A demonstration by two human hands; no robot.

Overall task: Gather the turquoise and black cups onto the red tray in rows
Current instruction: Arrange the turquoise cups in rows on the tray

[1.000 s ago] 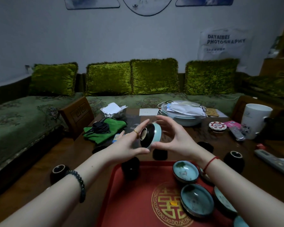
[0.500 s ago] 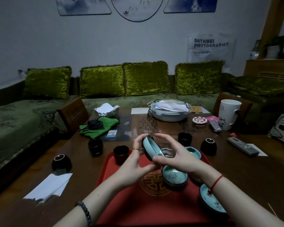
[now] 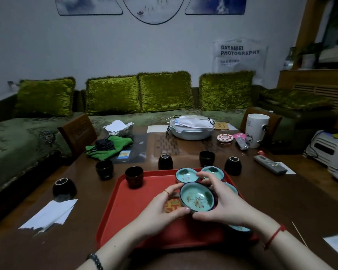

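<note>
A red tray (image 3: 125, 215) lies on the dark wooden table before me. Both my left hand (image 3: 160, 209) and my right hand (image 3: 220, 203) grip one turquoise cup (image 3: 196, 198), mouth up, over the tray's middle. Two turquoise cups (image 3: 186, 175) (image 3: 213, 171) stand at the tray's far edge; two more (image 3: 231, 188) (image 3: 239, 228) show partly behind my right hand. One black cup (image 3: 134, 177) stands on the tray's far left corner. Black cups (image 3: 104, 169) (image 3: 64, 188) (image 3: 165, 161) (image 3: 207, 158) (image 3: 232, 165) stand off the tray.
White paper (image 3: 49, 214) lies left of the tray. A green cloth (image 3: 109, 147), a lidded white dish (image 3: 191, 128), a white mug (image 3: 256, 130) and remotes (image 3: 269, 164) sit farther back. A thin stick (image 3: 299, 233) lies at the right.
Both hands have brought the turquoise cup down from chest height toward the tray and turned it from sideways to mouth up. The camera has tilted down.
</note>
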